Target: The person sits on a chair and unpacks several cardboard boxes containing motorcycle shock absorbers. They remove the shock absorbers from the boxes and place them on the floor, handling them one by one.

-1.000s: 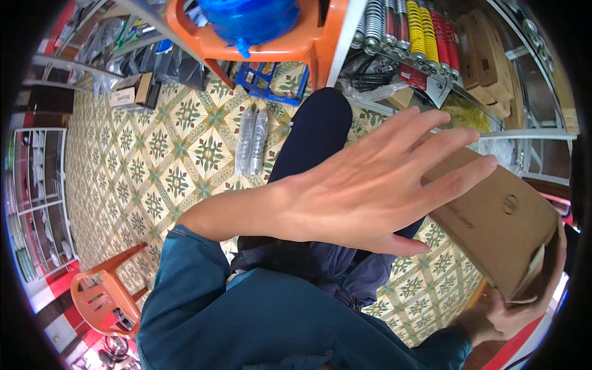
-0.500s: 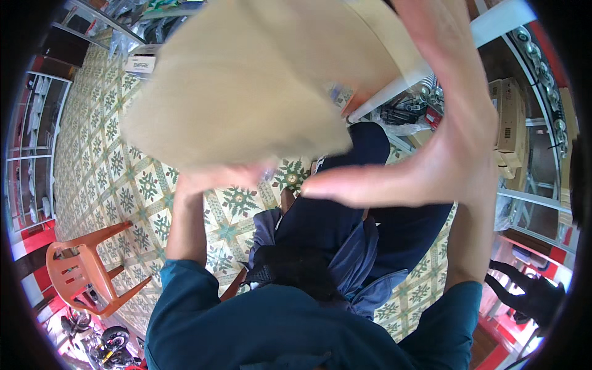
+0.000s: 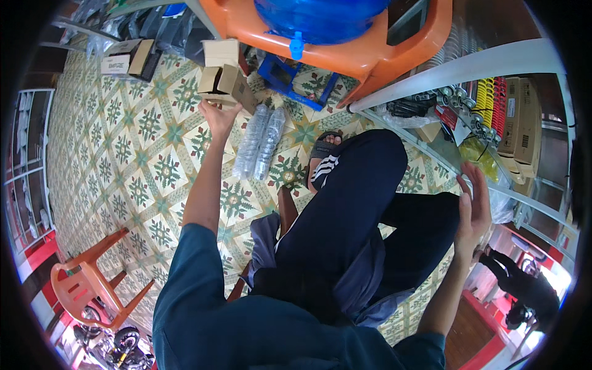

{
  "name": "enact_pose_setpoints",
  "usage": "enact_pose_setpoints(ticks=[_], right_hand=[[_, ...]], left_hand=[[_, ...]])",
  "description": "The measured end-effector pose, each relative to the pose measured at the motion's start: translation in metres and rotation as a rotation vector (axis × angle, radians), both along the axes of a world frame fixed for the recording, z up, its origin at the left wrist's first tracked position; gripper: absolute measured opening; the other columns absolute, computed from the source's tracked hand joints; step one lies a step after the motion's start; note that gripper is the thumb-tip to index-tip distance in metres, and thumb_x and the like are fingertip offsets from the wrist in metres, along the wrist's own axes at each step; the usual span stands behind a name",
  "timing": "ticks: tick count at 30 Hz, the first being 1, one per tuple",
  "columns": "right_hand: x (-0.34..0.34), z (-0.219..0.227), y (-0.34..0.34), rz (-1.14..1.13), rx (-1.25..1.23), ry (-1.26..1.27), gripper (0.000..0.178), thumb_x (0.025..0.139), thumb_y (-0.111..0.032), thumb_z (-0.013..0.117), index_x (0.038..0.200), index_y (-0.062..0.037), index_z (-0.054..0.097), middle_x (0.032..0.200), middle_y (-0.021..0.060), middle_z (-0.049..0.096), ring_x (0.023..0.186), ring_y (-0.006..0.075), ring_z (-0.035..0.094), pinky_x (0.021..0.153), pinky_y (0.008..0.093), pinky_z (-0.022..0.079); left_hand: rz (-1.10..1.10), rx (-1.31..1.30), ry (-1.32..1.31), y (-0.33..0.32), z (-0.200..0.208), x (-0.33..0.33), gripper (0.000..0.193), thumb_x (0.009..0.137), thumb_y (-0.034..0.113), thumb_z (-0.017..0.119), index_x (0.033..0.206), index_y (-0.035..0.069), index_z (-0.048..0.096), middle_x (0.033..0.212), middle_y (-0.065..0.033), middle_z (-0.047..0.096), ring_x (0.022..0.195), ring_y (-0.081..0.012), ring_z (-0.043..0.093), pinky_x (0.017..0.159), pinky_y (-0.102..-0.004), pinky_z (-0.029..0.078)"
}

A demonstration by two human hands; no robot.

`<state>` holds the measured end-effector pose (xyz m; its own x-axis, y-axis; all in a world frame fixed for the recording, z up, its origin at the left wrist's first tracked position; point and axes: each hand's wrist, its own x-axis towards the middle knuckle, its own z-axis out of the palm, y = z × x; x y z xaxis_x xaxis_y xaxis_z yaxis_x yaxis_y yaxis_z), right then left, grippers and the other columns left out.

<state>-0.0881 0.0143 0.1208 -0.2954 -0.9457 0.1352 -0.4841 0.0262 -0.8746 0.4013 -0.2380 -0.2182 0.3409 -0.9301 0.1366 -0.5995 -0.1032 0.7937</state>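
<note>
My left hand (image 3: 219, 118) reaches forward and grips the near lower end of a small brown cardboard box (image 3: 237, 91) with a flap standing up. The box is open at the top, and what it holds cannot be made out. Beside it on the patterned tile floor lie two long silvery cylinders in clear bubble wrap (image 3: 269, 143). My right hand (image 3: 473, 206) hangs to the right of my knee, fingers apart and holding nothing, in front of the low shelf (image 3: 453, 165).
An orange plastic chair (image 3: 231, 21) bearing a blue water container (image 3: 324, 18) stands ahead, with a blue frame (image 3: 290, 77) on the floor nearby. Coil springs (image 3: 487, 102) and cartons fill the right shelf. Another orange chair (image 3: 86, 280) and a person (image 3: 524, 277) are farther off.
The large blurred cardboard piece has left the near view, and the box is now low near the floor in my left hand. My right hand has moved away, down and right.
</note>
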Motion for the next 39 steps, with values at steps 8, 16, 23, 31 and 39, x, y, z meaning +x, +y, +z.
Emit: enact_pose_setpoints(ticks=[8, 16, 23, 31, 39], right_hand=[[-0.036, -0.01, 0.066, -0.286, 0.112, 0.11, 0.047, 0.108, -0.018, 0.056, 0.147, 0.0073, 0.052, 0.14, 0.0226, 0.062, 0.132, 0.0302, 0.06, 0.11, 0.0459, 0.05], [-0.037, -0.029, 0.067, -0.315, 0.174, 0.074, 0.042, 0.109, -0.014, 0.055, 0.145, 0.0069, 0.055, 0.138, 0.0207, 0.064, 0.126, 0.0277, 0.063, 0.107, 0.0411, 0.051], [-0.04, -0.024, 0.064, -0.34, 0.189, 0.049, 0.038, 0.106, -0.011, 0.059, 0.14, 0.0068, 0.06, 0.135, 0.0176, 0.066, 0.126, 0.0239, 0.063, 0.11, 0.038, 0.048], [-0.051, -0.021, 0.089, -0.438, 0.276, 0.025, 0.035, 0.102, -0.013, 0.068, 0.135, -0.0025, 0.066, 0.13, 0.0079, 0.07, 0.115, 0.0149, 0.066, 0.099, 0.0303, 0.051], [-0.131, -0.01, 0.098, -0.623, 0.028, 0.315, 0.043, 0.098, -0.02, 0.074, 0.134, 0.0022, 0.065, 0.126, 0.0143, 0.071, 0.11, 0.0208, 0.069, 0.091, 0.0346, 0.057]], left_hand=[[0.03, 0.011, -0.033, -0.055, -0.026, -0.011, 0.113, 0.062, 0.028, 0.1, 0.146, -0.011, 0.034, 0.135, -0.0221, 0.041, 0.117, -0.0319, 0.054, 0.1, -0.039, 0.054], [0.027, 0.012, 0.109, -0.035, -0.032, 0.009, 0.116, 0.064, 0.023, 0.099, 0.151, -0.006, 0.028, 0.14, -0.0221, 0.038, 0.123, -0.0331, 0.055, 0.1, -0.0435, 0.057], [-0.1, 0.068, -0.034, -0.065, -0.052, 0.025, 0.124, 0.062, 0.036, 0.101, 0.154, -0.006, 0.029, 0.147, -0.0264, 0.042, 0.134, -0.0383, 0.048, 0.113, -0.0488, 0.046], [-0.106, 0.355, -0.125, -0.088, -0.1, 0.076, 0.133, 0.071, 0.069, 0.085, 0.159, -0.01, 0.024, 0.16, -0.0257, 0.037, 0.148, -0.0383, 0.039, 0.125, -0.0502, 0.029], [-0.156, 0.267, 0.868, -0.109, -0.111, 0.113, 0.124, 0.081, 0.054, 0.087, 0.167, 0.008, 0.009, 0.169, -0.0235, 0.021, 0.151, -0.0423, 0.033, 0.122, -0.0621, 0.037]])
